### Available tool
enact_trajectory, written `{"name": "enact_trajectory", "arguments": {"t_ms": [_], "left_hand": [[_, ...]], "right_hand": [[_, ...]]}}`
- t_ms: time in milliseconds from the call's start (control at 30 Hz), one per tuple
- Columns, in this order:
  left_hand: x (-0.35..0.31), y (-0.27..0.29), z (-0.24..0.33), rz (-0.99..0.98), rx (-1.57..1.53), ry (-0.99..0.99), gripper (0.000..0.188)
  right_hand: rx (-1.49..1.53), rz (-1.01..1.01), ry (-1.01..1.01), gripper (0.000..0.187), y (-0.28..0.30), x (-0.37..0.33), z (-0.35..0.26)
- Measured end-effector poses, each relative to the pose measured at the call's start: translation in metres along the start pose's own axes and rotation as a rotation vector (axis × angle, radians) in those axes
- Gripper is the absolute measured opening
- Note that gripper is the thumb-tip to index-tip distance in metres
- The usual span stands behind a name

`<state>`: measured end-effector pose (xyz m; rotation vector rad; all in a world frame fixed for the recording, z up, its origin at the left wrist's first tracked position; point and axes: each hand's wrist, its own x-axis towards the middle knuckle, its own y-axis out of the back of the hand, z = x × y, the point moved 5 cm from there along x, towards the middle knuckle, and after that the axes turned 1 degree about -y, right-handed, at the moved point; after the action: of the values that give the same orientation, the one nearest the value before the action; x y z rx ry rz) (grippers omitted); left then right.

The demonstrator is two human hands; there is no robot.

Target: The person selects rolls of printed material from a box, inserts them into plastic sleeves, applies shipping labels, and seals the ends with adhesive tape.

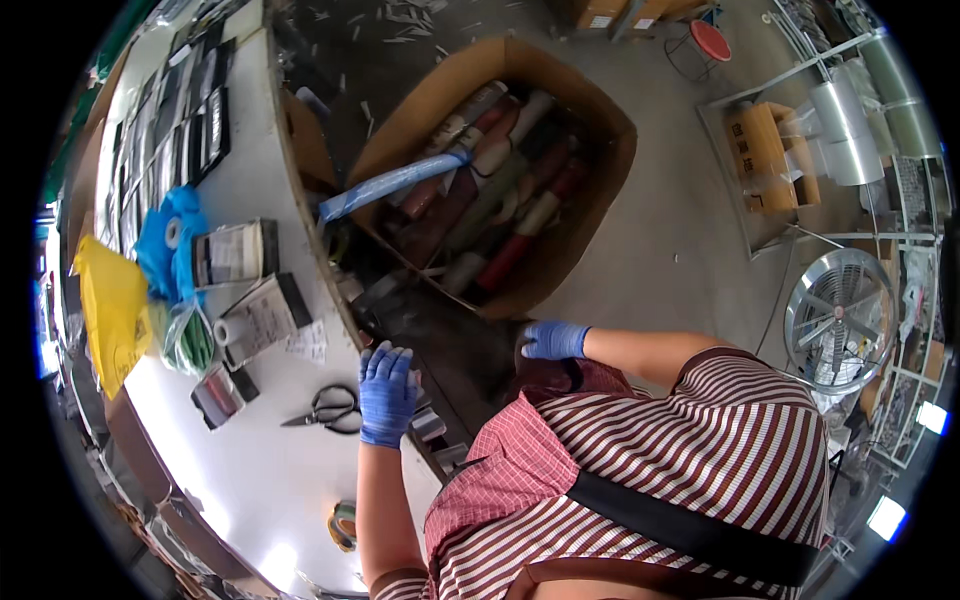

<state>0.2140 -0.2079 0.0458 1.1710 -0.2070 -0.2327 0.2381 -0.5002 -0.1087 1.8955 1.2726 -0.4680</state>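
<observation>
My left hand (387,395), in a blue knit glove, rests at the table's edge with its fingers stretched out. Just left of it lies a pair of black-handled scissors (335,408), blades pointing left. My right hand (556,340), gloved the same way, is in front of my body beside something dark; its fingertips are partly hidden, so its grip is unclear. Ahead of both hands, a large open cardboard box (590,255) on the floor holds several rolls of material (535,215). A long roll in bluish plastic (395,186) lies across the box's left rim, toward the table.
The white table (270,480) on my left bears a yellow bag (108,310), blue plastic (172,240), small dark-edged packs (262,318), a tape roll (342,525) and rows of dark flat pieces (180,130). Rightward stand a fan (838,322), a carton (760,160) and a red stool (710,42).
</observation>
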Motion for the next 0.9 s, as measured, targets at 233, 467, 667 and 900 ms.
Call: {"name": "enact_trajectory", "arguments": {"t_ms": [233,467,667,900], "left_hand": [[0.022,-0.037,-0.03,-0.255,0.233,0.064,0.021],[0.023,-0.032,-0.034,-0.193,0.078,0.161,0.014],[0.033,-0.033,-0.047,-0.221,0.049,0.134,0.017],[0.014,-0.044,-0.048,-0.307,0.112,0.176,0.019]], "right_hand": [[-0.392,0.166,0.377,0.018,0.054,0.128,0.077],[0.053,0.518,-0.088,0.031,0.208,0.302,0.043],[-0.343,0.812,0.17,0.051,0.232,0.45,-0.004],[-0.377,0.293,0.299,0.039,0.205,0.436,-0.035]]}}
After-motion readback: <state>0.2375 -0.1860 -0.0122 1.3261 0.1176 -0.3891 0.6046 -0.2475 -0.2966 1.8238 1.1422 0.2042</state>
